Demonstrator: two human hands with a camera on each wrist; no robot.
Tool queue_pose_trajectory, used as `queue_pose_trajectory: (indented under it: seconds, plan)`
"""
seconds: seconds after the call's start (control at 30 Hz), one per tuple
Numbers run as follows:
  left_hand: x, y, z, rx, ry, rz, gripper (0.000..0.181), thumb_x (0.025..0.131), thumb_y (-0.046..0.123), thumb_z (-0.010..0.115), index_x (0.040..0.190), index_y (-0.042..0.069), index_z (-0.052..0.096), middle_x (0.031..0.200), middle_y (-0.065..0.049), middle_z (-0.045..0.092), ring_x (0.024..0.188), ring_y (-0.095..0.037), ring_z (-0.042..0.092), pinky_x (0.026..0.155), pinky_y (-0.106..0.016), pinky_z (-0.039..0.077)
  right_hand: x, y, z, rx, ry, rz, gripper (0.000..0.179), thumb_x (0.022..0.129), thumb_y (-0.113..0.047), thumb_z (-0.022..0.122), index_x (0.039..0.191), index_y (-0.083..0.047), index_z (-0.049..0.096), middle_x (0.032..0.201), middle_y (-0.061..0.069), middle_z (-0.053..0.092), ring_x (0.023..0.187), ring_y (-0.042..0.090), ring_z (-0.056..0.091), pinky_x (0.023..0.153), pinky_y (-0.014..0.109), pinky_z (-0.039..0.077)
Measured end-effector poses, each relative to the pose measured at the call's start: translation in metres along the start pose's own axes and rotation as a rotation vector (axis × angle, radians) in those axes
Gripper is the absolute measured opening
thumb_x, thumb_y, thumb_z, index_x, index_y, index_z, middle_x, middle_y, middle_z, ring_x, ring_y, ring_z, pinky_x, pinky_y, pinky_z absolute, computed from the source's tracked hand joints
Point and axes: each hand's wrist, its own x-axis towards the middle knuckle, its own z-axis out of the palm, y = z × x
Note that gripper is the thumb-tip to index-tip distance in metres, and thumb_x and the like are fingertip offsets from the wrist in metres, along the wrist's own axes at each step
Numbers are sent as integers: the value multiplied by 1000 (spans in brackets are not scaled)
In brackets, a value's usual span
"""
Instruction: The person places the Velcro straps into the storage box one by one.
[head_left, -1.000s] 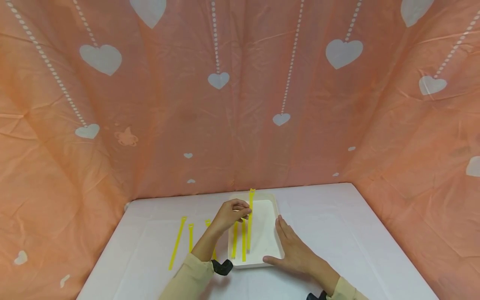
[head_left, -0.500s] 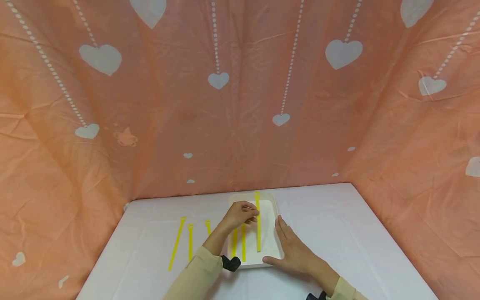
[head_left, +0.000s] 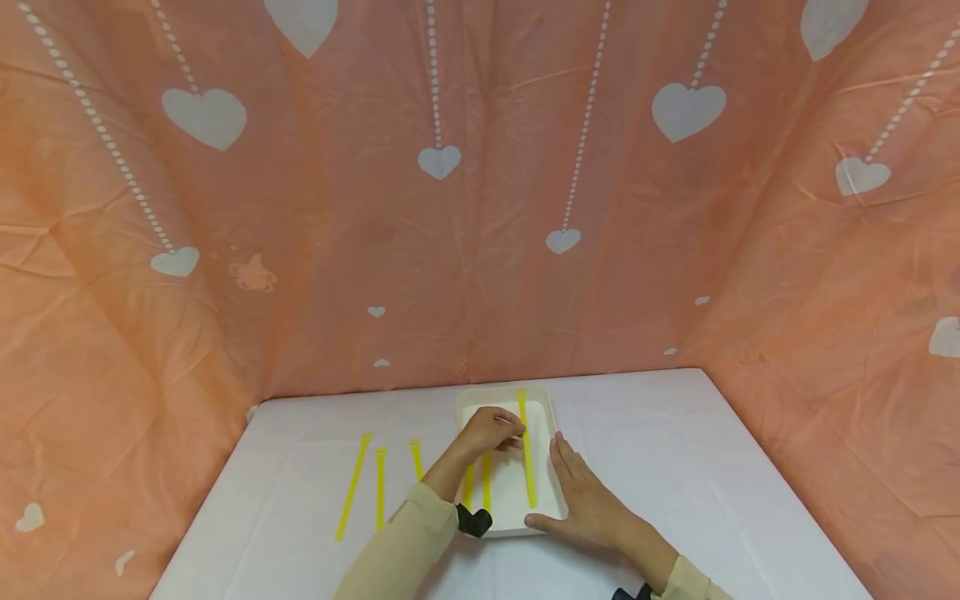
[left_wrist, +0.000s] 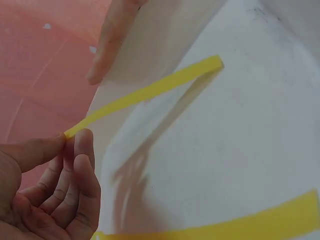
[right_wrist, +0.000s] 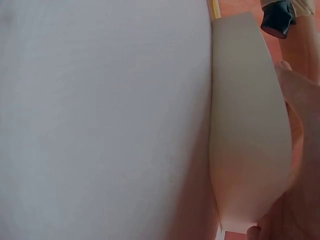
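Observation:
My left hand [head_left: 491,432] pinches a yellow cable tie [head_left: 528,467] between thumb and index finger, near its slotted head. The tie hangs lengthwise over the right half of a shallow white tray [head_left: 546,475]. In the left wrist view its plain tail [left_wrist: 200,69] slants close over the tray floor and casts a shadow. Two more yellow ties [head_left: 487,483] lie in the tray's left half, partly hidden behind my left hand and wrist. My right hand [head_left: 592,504] rests against the tray's near right corner, fingers straight along the tray wall [right_wrist: 247,110], thumb at the front edge.
Left of the tray, several yellow ties [head_left: 352,487] lie apart on the white tablecloth [head_left: 300,533], one partly covered by my left sleeve [head_left: 405,542]. A peach curtain [head_left: 480,275] with white hearts encloses the table's back and sides.
My left hand has carried the cable tie rightward across the tray and slightly toward me; the tie now tilts a little. The right hand and tray have stayed in place.

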Motion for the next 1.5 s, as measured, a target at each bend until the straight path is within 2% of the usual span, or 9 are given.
queue_pose_trajectory:
  seconds: [0.17, 0.33, 0.5, 0.7, 0.93, 1.13, 1.3, 1.5]
  plan:
    - [5, -1, 6, -17, -13, -39, 17, 98, 6, 75, 107, -9, 76, 88, -15, 79, 76, -24, 80, 69, -31, 66, 0, 0, 0, 11, -7, 6, 127, 91, -75, 70, 167, 10, 14, 177, 27, 11, 160, 48, 23, 126, 61, 31]
    - [9, -1, 13, -23, -56, -55, 16, 98, 3, 74, 107, -11, 76, 90, -20, 79, 73, -22, 79, 67, -28, 65, 0, -1, 0, 32, -10, 13, 128, 90, -75, 71, 167, 10, 13, 177, 26, 10, 160, 48, 22, 126, 61, 31]
    - [13, -4, 19, 2, -70, -88, 13, 98, 3, 73, 103, -9, 77, 81, -13, 78, 63, -11, 68, 62, -21, 59, 0, -1, 0, 33, -15, 13, 128, 90, -75, 70, 167, 11, 13, 177, 26, 10, 161, 47, 22, 127, 60, 30]
    - [15, -3, 26, 14, -40, -125, 10, 97, 3, 75, 100, -6, 77, 76, -10, 76, 59, -9, 61, 60, -19, 56, -1, 0, 0, 32, -20, 12, 128, 90, -75, 70, 167, 10, 13, 177, 26, 10, 161, 47, 21, 127, 61, 30]
    - [14, 0, 36, 79, 20, -130, 6, 97, 0, 75, 98, -6, 77, 79, -14, 77, 60, -10, 62, 63, -22, 61, -1, 0, 1, 32, -24, 16, 127, 91, -74, 70, 167, 9, 12, 177, 26, 9, 161, 47, 20, 127, 60, 29]
    - [15, -1, 40, 133, 61, -138, 5, 97, 0, 77, 96, -5, 77, 78, -12, 77, 61, -10, 64, 64, -24, 63, -1, -1, -1, 33, -22, 13, 126, 91, -73, 70, 167, 10, 13, 177, 27, 9, 161, 48, 20, 127, 61, 29]
    - [17, -1, 39, 133, 64, -151, 5, 96, 1, 78, 96, -4, 78, 78, -12, 77, 63, -12, 68, 65, -25, 64, 0, -2, -2, 23, -22, 12, 127, 92, -74, 69, 167, 10, 12, 177, 27, 9, 161, 48, 20, 127, 61, 30]
    - [23, -5, 41, 103, 72, -195, 3, 95, 1, 79, 95, -2, 77, 76, -8, 75, 63, -11, 69, 63, -19, 61, 1, -1, -1, 35, -27, 30, 127, 91, -75, 69, 168, 8, 12, 177, 26, 8, 162, 46, 19, 128, 60, 29]
